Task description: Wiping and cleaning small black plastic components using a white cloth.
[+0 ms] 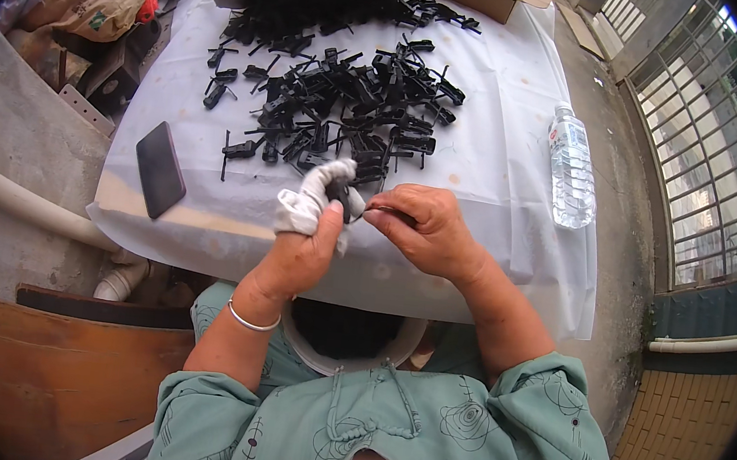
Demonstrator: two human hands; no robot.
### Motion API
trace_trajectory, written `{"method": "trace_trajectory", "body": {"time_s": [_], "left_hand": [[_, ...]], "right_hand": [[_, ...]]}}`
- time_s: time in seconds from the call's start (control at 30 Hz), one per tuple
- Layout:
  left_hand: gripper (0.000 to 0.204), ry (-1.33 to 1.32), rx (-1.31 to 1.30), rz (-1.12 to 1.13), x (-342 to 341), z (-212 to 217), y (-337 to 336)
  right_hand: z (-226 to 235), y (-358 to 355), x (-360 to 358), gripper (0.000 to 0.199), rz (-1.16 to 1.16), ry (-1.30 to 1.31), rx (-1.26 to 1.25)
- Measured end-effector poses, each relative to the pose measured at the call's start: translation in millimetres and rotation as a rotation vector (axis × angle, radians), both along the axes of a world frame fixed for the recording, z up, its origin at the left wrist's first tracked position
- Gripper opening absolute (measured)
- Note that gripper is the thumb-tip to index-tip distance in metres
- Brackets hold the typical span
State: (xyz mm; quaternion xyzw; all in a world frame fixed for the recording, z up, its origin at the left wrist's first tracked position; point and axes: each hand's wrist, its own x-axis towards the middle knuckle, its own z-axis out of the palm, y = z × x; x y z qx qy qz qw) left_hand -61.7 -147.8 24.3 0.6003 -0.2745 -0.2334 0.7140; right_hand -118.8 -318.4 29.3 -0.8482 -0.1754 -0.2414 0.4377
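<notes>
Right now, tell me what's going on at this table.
A person seated at a white-covered table is working with both hands just above its near edge. The left hand, its fingers wrapped in white cloth, grips a small black plastic piece. The right hand pinches something thin against that piece; what it is cannot be made out. Beyond the hands lies a heap of similar black plastic parts, with a dark phone to the left and a water bottle to the right.

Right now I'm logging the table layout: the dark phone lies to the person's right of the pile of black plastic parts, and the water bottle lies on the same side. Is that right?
Not quite. The head view shows the dark phone on the person's left of the black plastic parts; only the water bottle lies on their right.
</notes>
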Motion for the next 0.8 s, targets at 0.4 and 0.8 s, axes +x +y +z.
{"method": "trace_trajectory", "body": {"time_s": [0.4,0.8], "left_hand": [[0.035,0.031,0.082,-0.138,-2.0,-0.6,1.5],[0.028,-0.192,0.078,-0.045,-8.0,-6.1,-6.0]], "right_hand": [[0.3,7.6,-2.5,0.02,0.001,0.424,0.281],[-8.1,13.2,-2.8,0.025,0.066,0.287,0.091]]}}
